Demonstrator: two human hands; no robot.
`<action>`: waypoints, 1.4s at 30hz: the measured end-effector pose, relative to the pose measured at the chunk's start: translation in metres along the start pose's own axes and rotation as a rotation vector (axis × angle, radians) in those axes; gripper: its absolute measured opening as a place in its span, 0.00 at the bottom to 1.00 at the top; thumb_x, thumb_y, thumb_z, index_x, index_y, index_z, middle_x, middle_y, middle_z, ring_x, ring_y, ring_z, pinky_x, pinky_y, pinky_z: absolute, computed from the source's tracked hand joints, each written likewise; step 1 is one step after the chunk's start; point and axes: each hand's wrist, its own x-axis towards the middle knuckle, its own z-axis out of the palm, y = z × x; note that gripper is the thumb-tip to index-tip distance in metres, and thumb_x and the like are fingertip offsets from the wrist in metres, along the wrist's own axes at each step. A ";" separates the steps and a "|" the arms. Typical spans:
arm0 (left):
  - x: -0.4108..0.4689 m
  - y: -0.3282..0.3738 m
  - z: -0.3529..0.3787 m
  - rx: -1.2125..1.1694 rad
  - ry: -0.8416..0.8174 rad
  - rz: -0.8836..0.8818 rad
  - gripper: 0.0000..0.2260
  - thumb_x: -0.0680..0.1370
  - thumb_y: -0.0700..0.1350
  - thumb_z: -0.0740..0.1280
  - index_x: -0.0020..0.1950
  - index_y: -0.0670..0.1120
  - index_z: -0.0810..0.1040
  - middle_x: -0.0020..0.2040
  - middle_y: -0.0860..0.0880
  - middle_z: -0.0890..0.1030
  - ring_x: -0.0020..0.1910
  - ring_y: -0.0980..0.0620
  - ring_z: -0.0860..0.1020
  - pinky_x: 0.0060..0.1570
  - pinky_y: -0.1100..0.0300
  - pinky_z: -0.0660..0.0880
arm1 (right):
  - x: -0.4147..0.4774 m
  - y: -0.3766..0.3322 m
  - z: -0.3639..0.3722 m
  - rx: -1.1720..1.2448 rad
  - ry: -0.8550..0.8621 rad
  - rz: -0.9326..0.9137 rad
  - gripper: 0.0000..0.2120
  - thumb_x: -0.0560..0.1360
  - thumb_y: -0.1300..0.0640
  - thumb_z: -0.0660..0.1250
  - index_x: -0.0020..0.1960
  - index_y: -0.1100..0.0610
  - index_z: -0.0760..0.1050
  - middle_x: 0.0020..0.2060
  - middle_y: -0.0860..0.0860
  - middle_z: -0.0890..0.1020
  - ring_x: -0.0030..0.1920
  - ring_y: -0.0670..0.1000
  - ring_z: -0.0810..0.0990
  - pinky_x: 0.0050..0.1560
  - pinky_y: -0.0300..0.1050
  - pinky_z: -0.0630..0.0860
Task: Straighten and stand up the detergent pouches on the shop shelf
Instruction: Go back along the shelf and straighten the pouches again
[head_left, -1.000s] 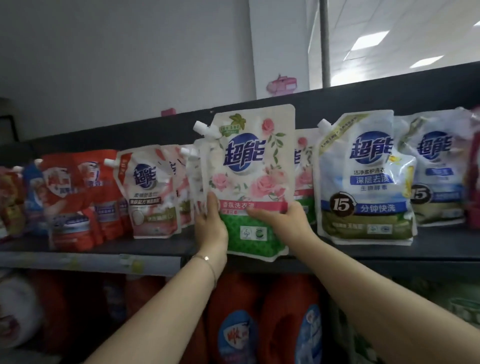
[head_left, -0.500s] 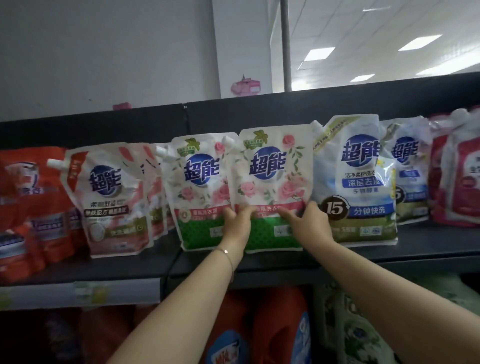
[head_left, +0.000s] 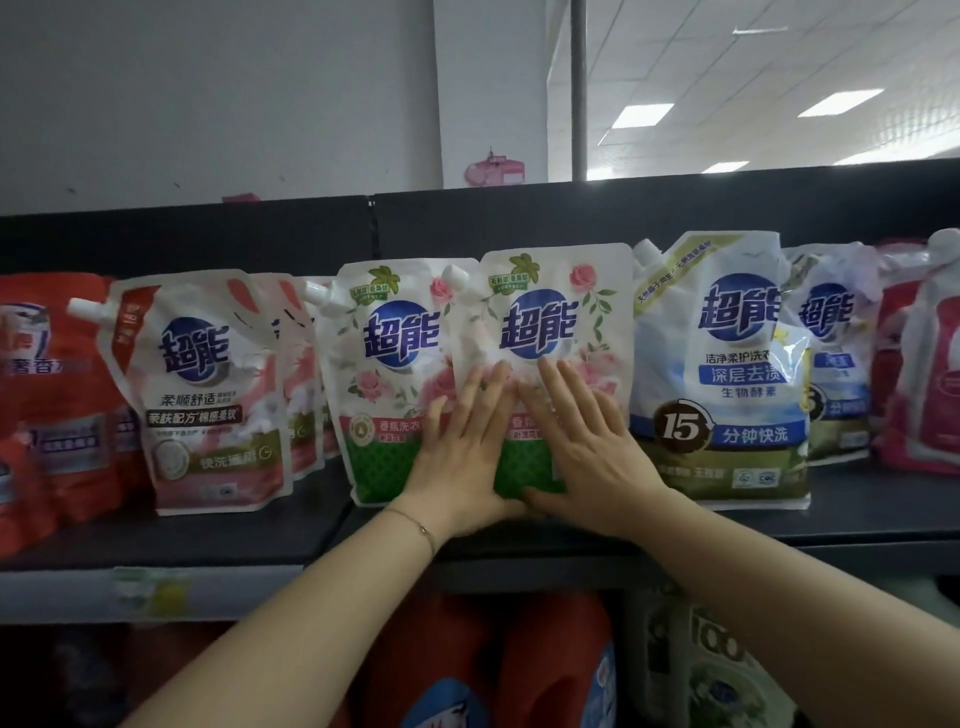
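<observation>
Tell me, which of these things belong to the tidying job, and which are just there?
In the job:
left hand and right hand, flat on the front rose pouch
second rose pouch, pink pouch, blue pouch
shelf

Just there:
red jugs on the level below
pink ornament up behind
ceiling lights

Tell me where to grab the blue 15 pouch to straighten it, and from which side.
Take the blue 15 pouch by its two side seams, low down, coming straight from the front. It stands upright, broad face forward, fullest at the bottom; the spout at its top left corner is off-centre, so pulling there would probably tilt it.
</observation>
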 end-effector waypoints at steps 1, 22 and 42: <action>0.003 -0.003 0.004 0.053 0.011 0.045 0.54 0.68 0.77 0.56 0.76 0.47 0.28 0.76 0.49 0.27 0.75 0.48 0.29 0.71 0.42 0.34 | 0.002 0.001 0.001 0.019 -0.026 0.018 0.50 0.74 0.34 0.60 0.77 0.51 0.27 0.73 0.50 0.24 0.73 0.51 0.24 0.70 0.50 0.30; 0.038 -0.011 0.040 0.235 -0.070 0.089 0.52 0.69 0.77 0.49 0.70 0.47 0.19 0.69 0.46 0.18 0.69 0.47 0.20 0.67 0.39 0.27 | 0.025 0.013 0.048 0.088 -0.045 0.280 0.36 0.73 0.33 0.33 0.70 0.46 0.17 0.71 0.51 0.21 0.73 0.55 0.24 0.68 0.51 0.28; -0.040 -0.111 -0.002 0.006 -0.139 -0.208 0.58 0.66 0.76 0.62 0.72 0.53 0.21 0.71 0.51 0.21 0.72 0.49 0.23 0.72 0.41 0.30 | 0.081 -0.074 0.014 -0.036 -0.126 -0.099 0.53 0.77 0.42 0.64 0.74 0.58 0.23 0.72 0.56 0.23 0.72 0.57 0.23 0.72 0.54 0.31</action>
